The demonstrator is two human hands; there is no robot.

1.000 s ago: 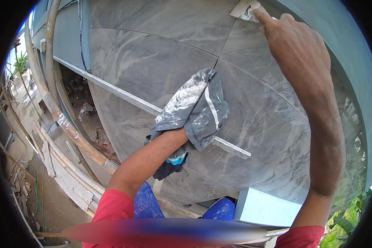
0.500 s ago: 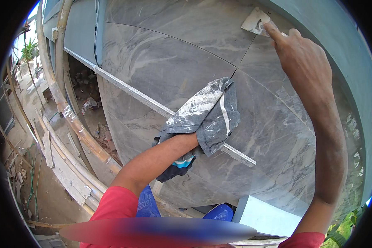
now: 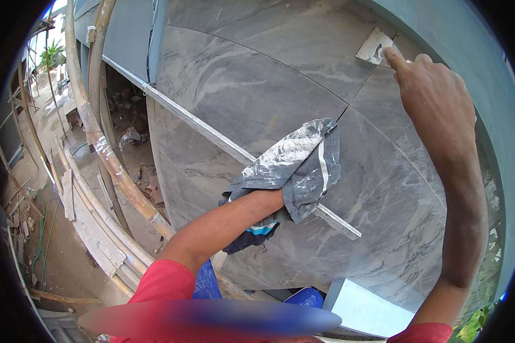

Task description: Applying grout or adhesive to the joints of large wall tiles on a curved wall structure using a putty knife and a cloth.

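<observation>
My right hand (image 3: 438, 94) grips a small putty knife (image 3: 376, 48), its blade smeared with white paste. The forefinger is pressed along the blade, which lies over a dark joint between grey marbled tiles (image 3: 257, 74). A grey cloth (image 3: 303, 154) with white smears and a pale stripe drapes over my left hand, and the hand carries it; those fingers are hidden under the folds. A darker part with a turquoise stripe hangs below my left wrist. Behind the cloth, a long whitish straight bar (image 3: 200, 126) crosses the tiles at a slant.
Bamboo poles (image 3: 106, 154) curve along the left side, with debris-strewn ground beyond. A pale blue wall edge (image 3: 475, 51) borders the tiles at the right. Near the bottom are a white-blue block (image 3: 369, 311) and blue items (image 3: 305, 297). A blurred patch covers the lower edge.
The whole view has shifted, so the scene sits a little further right and lower. My right hand has moved the putty knife slightly along the joint; my left hand keeps the cloth.
</observation>
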